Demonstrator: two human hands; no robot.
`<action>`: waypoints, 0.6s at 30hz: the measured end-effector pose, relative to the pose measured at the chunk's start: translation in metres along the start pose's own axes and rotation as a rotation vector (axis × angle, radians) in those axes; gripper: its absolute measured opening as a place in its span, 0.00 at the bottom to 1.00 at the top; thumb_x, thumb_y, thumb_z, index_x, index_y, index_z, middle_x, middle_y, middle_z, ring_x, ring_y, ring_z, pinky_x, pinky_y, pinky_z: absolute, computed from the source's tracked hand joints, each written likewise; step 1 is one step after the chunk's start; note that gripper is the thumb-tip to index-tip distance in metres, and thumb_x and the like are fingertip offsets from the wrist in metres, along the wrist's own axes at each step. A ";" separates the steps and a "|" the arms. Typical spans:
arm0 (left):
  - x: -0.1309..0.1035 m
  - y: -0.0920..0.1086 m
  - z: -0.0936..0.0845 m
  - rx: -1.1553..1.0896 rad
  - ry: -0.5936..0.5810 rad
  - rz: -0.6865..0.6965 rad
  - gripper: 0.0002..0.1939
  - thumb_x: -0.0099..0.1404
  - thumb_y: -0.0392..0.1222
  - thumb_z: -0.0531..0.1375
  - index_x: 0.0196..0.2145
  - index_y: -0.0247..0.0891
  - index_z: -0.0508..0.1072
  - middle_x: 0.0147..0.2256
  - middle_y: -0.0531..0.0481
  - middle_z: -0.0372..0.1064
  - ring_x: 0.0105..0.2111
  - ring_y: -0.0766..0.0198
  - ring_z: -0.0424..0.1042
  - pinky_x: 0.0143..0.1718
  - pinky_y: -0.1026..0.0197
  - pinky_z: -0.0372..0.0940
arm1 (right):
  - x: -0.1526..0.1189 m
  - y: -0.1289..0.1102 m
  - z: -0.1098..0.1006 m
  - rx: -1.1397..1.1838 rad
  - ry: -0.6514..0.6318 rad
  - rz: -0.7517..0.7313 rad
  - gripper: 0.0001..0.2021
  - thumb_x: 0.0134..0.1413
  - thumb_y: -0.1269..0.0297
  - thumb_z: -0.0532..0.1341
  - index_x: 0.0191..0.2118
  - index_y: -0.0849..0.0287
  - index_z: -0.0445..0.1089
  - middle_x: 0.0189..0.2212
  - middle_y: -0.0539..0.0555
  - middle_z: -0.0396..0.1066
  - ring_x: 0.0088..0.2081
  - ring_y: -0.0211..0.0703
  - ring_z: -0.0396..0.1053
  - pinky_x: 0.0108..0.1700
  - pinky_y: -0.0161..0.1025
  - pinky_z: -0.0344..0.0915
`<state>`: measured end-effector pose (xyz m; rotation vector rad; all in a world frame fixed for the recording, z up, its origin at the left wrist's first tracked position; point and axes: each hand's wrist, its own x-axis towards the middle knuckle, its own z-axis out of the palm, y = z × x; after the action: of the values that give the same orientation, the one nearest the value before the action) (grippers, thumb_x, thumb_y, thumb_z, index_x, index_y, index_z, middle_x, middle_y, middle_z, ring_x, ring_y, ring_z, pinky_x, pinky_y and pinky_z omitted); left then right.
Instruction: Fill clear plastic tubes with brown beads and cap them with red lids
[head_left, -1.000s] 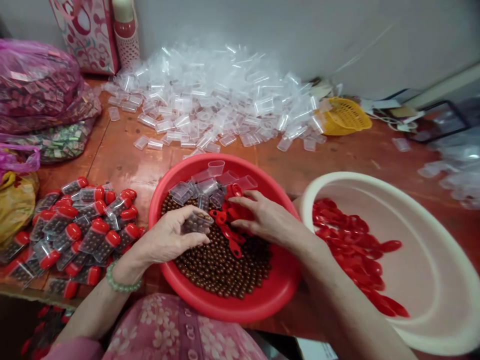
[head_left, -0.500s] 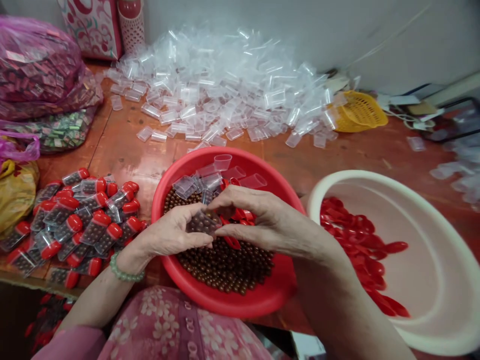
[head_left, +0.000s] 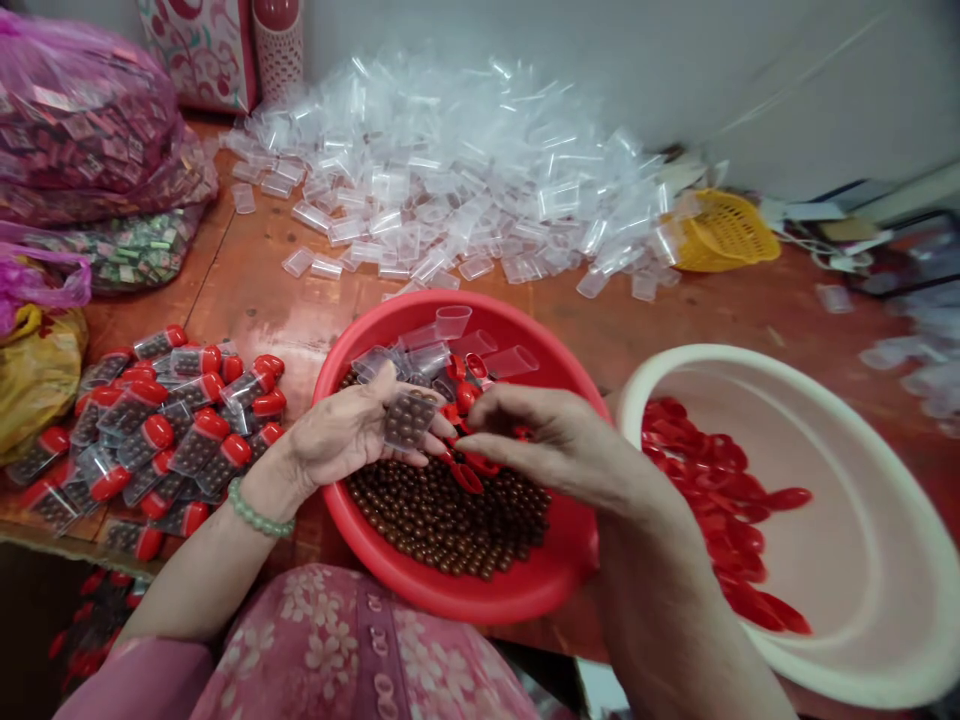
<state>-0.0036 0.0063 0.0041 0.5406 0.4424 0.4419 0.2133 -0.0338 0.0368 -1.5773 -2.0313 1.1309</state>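
My left hand (head_left: pixel 349 430) is palm up over the left side of the red basin (head_left: pixel 480 605), holding a clear container (head_left: pixel 410 418) filled with brown beads. My right hand (head_left: pixel 540 430) hovers above the red caps (head_left: pixel 466 398) in the basin, thumb and forefinger near each other; whether anything is between the fingertips is hard to see. Under both hands lie loose brown beads (head_left: pixel 450 520). Clear containers without beads (head_left: pixel 454 322) rest at the back of the basin.
Filled, red-capped containers (head_left: pixel 202 440) are piled at left. A cream basin (head_left: pixel 840 500) with red caps (head_left: pixel 727 500) stands right. Behind are a heap of clear containers (head_left: pixel 450 190) and a yellow basket (head_left: pixel 724 235). Plastic bags (head_left: pixel 90 130) sit back left.
My right hand has come away from the bead-filled container and moved slightly right and down. My left hand has turned more palm up, with the container lying on its fingers. The view has shifted slightly.
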 end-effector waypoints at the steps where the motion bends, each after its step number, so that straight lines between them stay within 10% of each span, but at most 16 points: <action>1: 0.001 0.000 0.000 -0.020 0.011 -0.003 0.29 0.64 0.63 0.55 0.42 0.31 0.75 0.38 0.40 0.76 0.35 0.61 0.75 0.38 0.61 0.69 | -0.004 0.003 0.005 -0.138 -0.073 0.059 0.12 0.56 0.55 0.61 0.29 0.57 0.67 0.24 0.51 0.70 0.27 0.39 0.67 0.29 0.35 0.63; 5: 0.002 0.000 0.000 -0.045 0.047 -0.016 0.36 0.66 0.67 0.44 0.42 0.31 0.75 0.37 0.39 0.77 0.35 0.61 0.76 0.37 0.61 0.69 | -0.015 0.012 0.036 -0.638 -0.300 0.288 0.07 0.56 0.62 0.60 0.35 0.60 0.69 0.32 0.60 0.76 0.34 0.50 0.75 0.33 0.39 0.64; 11: 0.002 -0.001 -0.002 -0.073 0.051 -0.012 0.38 0.65 0.69 0.43 0.41 0.31 0.75 0.37 0.39 0.77 0.35 0.61 0.76 0.39 0.59 0.69 | -0.019 0.027 0.054 -0.717 -0.284 0.358 0.12 0.57 0.76 0.50 0.40 0.59 0.70 0.32 0.60 0.77 0.34 0.49 0.76 0.32 0.38 0.61; 18: 0.001 -0.002 0.000 -0.030 0.059 0.021 0.28 0.57 0.61 0.64 0.41 0.31 0.74 0.36 0.43 0.76 0.35 0.62 0.75 0.38 0.60 0.69 | -0.036 0.030 0.023 0.169 0.112 0.254 0.08 0.56 0.58 0.61 0.37 0.56 0.71 0.30 0.52 0.74 0.33 0.42 0.71 0.36 0.39 0.67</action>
<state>-0.0020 0.0053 0.0030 0.5047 0.4869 0.4844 0.2295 -0.0741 0.0075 -1.8027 -1.6526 1.2352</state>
